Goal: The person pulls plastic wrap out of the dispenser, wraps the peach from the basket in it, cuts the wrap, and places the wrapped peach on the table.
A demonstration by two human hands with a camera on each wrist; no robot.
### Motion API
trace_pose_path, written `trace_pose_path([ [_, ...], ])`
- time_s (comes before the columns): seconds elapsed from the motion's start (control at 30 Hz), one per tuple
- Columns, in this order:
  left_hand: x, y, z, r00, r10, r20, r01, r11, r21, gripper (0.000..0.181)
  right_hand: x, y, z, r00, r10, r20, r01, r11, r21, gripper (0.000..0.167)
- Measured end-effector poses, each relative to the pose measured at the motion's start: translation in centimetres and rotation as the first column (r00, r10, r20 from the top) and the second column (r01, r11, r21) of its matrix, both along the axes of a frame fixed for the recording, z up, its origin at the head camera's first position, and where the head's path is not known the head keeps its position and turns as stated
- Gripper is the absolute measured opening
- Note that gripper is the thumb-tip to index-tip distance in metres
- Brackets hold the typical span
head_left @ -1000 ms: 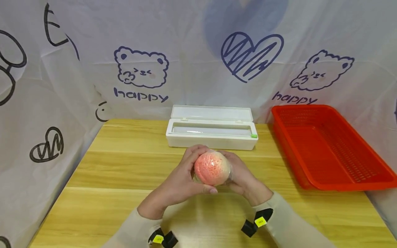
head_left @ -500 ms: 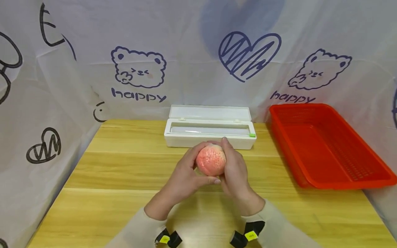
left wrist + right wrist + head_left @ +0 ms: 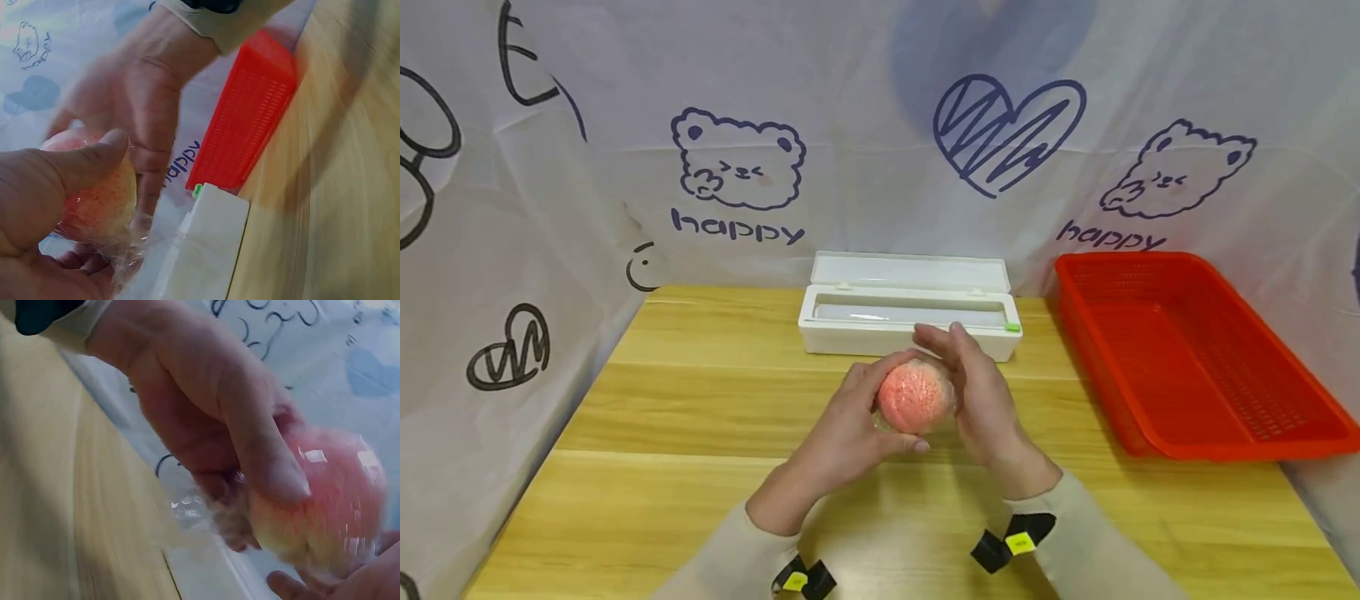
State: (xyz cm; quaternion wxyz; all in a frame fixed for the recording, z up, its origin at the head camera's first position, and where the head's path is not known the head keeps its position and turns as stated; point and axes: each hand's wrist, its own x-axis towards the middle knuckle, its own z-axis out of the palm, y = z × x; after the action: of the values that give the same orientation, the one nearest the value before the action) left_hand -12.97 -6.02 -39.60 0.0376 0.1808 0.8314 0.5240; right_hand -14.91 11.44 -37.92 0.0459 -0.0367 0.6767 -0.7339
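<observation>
Above the table's middle, our left hand grips the film-wrapped peach, our straight-fingered right hand alongside. We should hold lightly and smooth down the loose film; the white box stands by the far edge.

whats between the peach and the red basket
In the head view, the right hand comes first beside the film-wrapped peach, then a stretch of wooden tabletop up to the red basket.
</observation>
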Motion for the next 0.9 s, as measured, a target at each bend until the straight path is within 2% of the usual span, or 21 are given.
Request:
trace_pose_path([
  [0.07,0.1,0.2,0.1,1.000,0.016,-0.007,-0.016,1.000,0.003,0.101,0.1,-0.3,0.1,0.997,0.009,-0.074,0.001,0.991,0.137,0.052],
  [0.13,0.1,0.5,0.2,0.999,0.026,-0.020,-0.026,1.000,0.009,0.097,0.3,-0.7,0.1,0.989,-0.020,-0.148,0.059,0.963,0.263,0.042],
  [0.2,0.3,0.7,0.4,0.999,0.032,-0.034,-0.032,0.999,0.008,0.092,0.4,-0.9,0.2,0.980,-0.080,-0.184,0.136,0.939,0.315,0.034],
  [0.27,0.4,0.8,0.6,0.998,0.027,-0.051,-0.027,1.000,0.001,0.087,0.2,-0.9,0.4,0.980,-0.105,-0.171,0.156,0.934,0.320,0.035],
  [0.33,0.5,0.9,0.7,0.998,0.016,-0.064,-0.017,1.000,-0.009,0.085,-0.1,-0.4,0.6,0.994,-0.051,-0.098,0.075,0.964,0.257,0.040],
  [0.4,0.5,0.7,0.9,0.998,0.008,-0.070,-0.009,1.000,-0.014,0.084,-0.5,0.2,0.8,0.999,0.042,0.016,-0.044,0.992,0.117,0.048],
  [0.5,0.5,0.6,0.9,0.994,-0.020,-0.105,0.017,0.999,-0.028,0.085,-1.0,1.0,0.7,0.969,0.176,0.173,-0.163,0.983,-0.082,0.053],
  [0.53,0.4,0.5,0.9,0.993,-0.028,-0.119,0.023,0.999,-0.040,0.086,-1.0,1.1,0.7,0.957,0.200,0.212,-0.175,0.976,-0.131,0.051],
  [0.6,0.4,0.4,0.9,0.989,-0.049,-0.141,0.040,0.997,-0.070,0.086,-1.1,1.3,0.5,0.943,0.204,0.263,-0.167,0.973,-0.156,0.041],
  [0.67,0.3,0.3,0.9,0.986,-0.068,-0.151,0.052,0.993,-0.104,0.087,-1.0,1.3,0.3,0.934,0.187,0.303,-0.142,0.976,-0.166,0.033],
  [0.73,0.2,0.1,1.0,0.986,-0.075,-0.147,0.056,0.990,-0.132,0.087,-1.1,1.3,0.0,0.931,0.171,0.323,-0.115,0.976,-0.187,0.033],
  [0.8,0.1,-0.1,1.1,0.985,-0.076,-0.156,0.052,0.986,-0.155,0.086,-1.2,1.4,-0.3,0.933,0.168,0.317,-0.111,0.975,-0.191,0.042],
  [0.9,-0.2,-0.4,1.2,0.983,-0.047,-0.175,0.013,0.982,-0.189,0.085,-1.1,1.6,-0.5,0.959,0.160,0.235,-0.129,0.981,-0.143,0.060],
])
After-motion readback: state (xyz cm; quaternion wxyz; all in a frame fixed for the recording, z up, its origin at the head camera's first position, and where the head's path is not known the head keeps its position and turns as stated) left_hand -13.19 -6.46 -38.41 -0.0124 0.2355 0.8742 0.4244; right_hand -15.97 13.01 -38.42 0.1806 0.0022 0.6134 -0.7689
